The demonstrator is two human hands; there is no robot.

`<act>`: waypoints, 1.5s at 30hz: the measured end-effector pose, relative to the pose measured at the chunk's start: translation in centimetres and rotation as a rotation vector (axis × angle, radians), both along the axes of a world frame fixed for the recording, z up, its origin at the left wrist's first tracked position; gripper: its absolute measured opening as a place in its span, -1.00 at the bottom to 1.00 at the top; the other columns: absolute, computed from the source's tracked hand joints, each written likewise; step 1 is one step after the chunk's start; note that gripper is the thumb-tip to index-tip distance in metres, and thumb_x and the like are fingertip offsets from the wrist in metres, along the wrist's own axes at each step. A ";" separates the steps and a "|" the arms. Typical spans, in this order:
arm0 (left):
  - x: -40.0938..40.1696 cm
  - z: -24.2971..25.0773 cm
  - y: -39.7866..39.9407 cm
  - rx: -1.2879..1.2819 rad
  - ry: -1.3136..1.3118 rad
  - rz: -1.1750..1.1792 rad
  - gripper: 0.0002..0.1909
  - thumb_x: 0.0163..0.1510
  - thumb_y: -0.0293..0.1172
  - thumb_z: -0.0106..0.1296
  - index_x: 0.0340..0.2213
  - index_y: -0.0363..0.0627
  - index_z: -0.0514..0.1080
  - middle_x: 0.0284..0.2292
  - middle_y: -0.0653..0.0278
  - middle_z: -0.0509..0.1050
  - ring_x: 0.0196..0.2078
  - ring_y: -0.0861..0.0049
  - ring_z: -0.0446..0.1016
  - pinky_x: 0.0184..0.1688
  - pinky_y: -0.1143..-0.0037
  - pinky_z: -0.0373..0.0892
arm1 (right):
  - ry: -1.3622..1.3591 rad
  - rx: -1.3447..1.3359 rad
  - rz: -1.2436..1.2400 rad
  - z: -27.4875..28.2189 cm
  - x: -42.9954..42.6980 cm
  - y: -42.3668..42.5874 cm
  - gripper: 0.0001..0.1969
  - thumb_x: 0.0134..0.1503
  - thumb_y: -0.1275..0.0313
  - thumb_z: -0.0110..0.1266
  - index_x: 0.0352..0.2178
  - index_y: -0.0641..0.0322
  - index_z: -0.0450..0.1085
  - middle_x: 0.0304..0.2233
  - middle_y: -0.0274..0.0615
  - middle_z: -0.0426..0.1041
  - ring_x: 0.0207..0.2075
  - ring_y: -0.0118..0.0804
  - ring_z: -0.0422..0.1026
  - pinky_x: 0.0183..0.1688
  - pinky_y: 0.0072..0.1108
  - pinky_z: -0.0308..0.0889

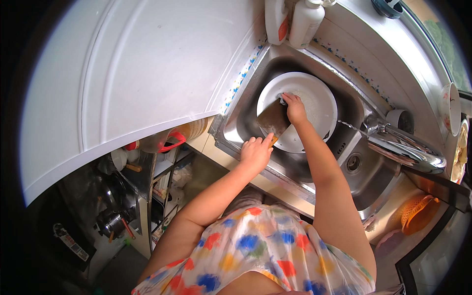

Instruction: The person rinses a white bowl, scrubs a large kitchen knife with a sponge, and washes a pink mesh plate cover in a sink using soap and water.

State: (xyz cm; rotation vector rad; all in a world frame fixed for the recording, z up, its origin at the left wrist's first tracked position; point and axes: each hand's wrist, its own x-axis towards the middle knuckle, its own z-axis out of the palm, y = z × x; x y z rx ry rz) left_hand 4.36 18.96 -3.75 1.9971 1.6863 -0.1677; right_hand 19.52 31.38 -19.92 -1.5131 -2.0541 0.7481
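Observation:
Over the stainless steel sink [245, 114] I hold a kitchen cleaver [273, 117] by its wooden handle in my left hand [257, 152]. Its broad blade slants up and to the right, above a large white basin [320, 101] that stands in the sink's bigger bowl. At the blade's far end, my right hand [295, 108] presses a small pale cloth [282, 98] against the metal. A little whitish matter lies on the blade near the handle. Some water and small dark bits show inside the basin.
A chrome faucet [405, 145] reaches over the smaller sink bowl [372, 180] at the right. Two white bottles [306, 24] stand behind the sink. An orange plastic basket [418, 215] sits at the lower right. A white panel [155, 66] fills the upper left, above cluttered shelves [167, 171].

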 end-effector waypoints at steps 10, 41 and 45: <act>0.0 0.1 -0.2 -0.015 0.020 0.029 -0.49 -0.04 -0.25 -0.02 -0.01 0.03 0.19 -0.44 0.22 0.39 -0.33 0.30 0.33 -0.27 0.35 0.28 | 0.071 0.010 0.062 2.3 -1.1 -3.8 -0.59 -0.12 0.61 -0.20 -0.20 0.11 0.38 -0.12 -0.26 0.36 -0.11 -0.09 0.28 -0.09 -0.35 0.25; 0.3 0.1 -0.3 0.016 0.016 0.011 -0.48 -0.05 -0.25 -0.01 -0.01 0.03 0.19 -0.45 0.21 0.39 -0.35 0.29 0.34 -0.30 0.35 0.29 | 0.240 -0.272 0.081 1.8 0.0 -4.2 -0.45 -0.12 0.74 -0.23 -0.07 0.05 0.27 0.04 -0.33 0.22 0.04 -0.03 0.15 0.12 -0.43 0.05; 0.3 0.1 -0.2 0.007 0.025 0.005 -0.48 -0.04 -0.25 -0.02 -0.01 0.03 0.18 -0.45 0.20 0.39 -0.35 0.29 0.34 -0.30 0.35 0.29 | -0.002 -0.117 0.058 -0.6 1.5 -1.1 -0.51 -0.05 0.63 -0.25 -0.05 0.03 0.26 0.04 -0.34 0.21 0.07 -0.07 0.13 0.11 -0.41 0.06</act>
